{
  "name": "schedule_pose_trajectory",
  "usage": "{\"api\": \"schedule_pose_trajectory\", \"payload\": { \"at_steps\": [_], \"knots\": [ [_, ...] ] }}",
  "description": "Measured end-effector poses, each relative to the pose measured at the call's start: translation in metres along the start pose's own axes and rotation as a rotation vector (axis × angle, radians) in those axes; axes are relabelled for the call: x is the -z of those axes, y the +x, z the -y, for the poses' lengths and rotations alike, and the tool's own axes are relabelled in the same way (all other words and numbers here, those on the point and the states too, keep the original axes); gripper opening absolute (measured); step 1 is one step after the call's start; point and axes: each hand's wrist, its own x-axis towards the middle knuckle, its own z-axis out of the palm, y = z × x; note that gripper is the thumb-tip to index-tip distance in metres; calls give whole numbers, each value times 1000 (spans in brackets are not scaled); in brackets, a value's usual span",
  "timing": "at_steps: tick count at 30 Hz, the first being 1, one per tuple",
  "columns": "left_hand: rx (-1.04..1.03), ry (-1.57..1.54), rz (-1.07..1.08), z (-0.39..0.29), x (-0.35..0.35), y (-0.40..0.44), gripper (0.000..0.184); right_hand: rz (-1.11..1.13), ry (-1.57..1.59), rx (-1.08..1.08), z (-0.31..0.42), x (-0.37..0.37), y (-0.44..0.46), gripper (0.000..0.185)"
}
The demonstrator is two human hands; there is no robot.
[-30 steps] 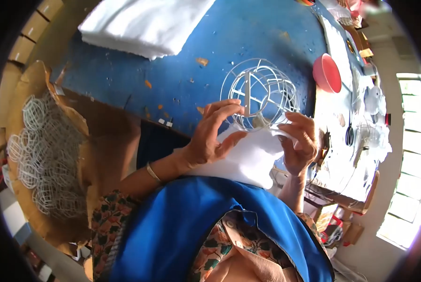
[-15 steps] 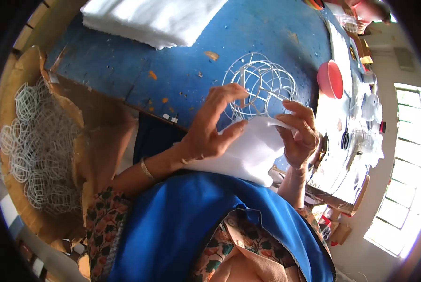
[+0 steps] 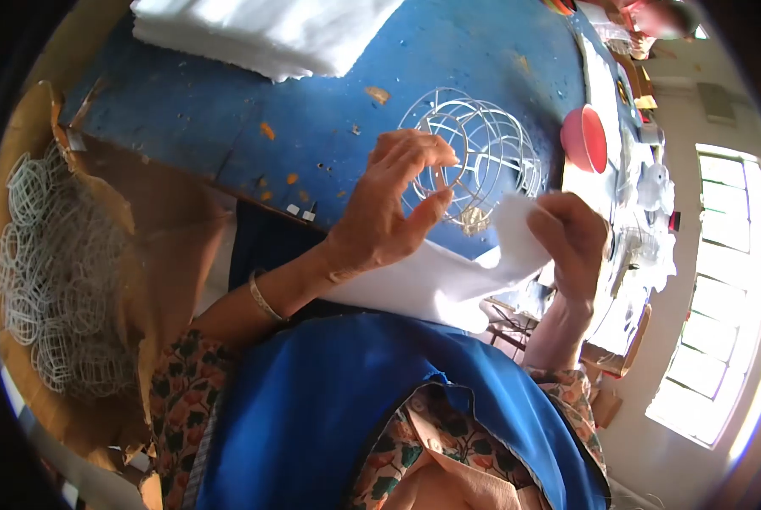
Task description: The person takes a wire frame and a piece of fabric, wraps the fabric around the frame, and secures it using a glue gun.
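Observation:
A round white wire frame (image 3: 495,157) stands tilted over the blue table, its small ring turned toward me. My left hand (image 3: 389,200) is curled around the near side of this ring, with fingers above and thumb below. My right hand (image 3: 576,238) is closed on the raised edge of a white soft sheet (image 3: 427,285). The sheet lies over my lap and its lifted corner passes close to the frame's lower right side. A small pale tangle of fibre or thread shows at the frame's bottom.
A thick white stack of sheets (image 3: 261,34) lies on the blue table (image 3: 304,119). To the left, a big brown sack or carton (image 3: 125,212) holds several wire frames (image 3: 66,289). A pink bowl (image 3: 584,140) stands at right. Another person (image 3: 661,21) is at the far right.
My right hand has moved right and pulled the sheet's edge away from the wire frame. The frame has turned so its ring faces me more. My left fingers have closed in slightly.

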Motion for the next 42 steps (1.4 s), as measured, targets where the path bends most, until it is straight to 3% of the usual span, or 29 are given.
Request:
{"api": "schedule_pose_trajectory", "payload": {
  "at_steps": [5,12,15,18,22,25,28,33,36,42],
  "knots": [
    [-8,-14,12,7,-1,-1,16,-20,-78,-19,4,-12,25,17],
    [9,-184,-28,5,-8,10,10,256,-183,6,19,-6,38,14],
    [136,-307,56,3,-4,14,14,198,-98,-13,15,-6,41,13],
    [79,-307,114,9,-4,15,16,141,-10,-14,13,-13,39,12],
    [153,-526,-14,12,-19,15,12,11,-95,12,12,-24,35,11],
    [248,-642,-9,5,-19,14,13,11,-173,30,12,-23,34,10],
    [287,-735,12,5,-19,14,15,108,-15,25,13,-20,34,10],
    [468,-948,83,-9,-7,18,20,59,-98,-17,18,-23,33,9],
    [404,-704,33,-6,-18,17,17,13,-164,44,16,-26,31,10],
    [589,-725,44,-8,-14,24,13,-69,-325,157,19,-33,25,14]
  ]
}}
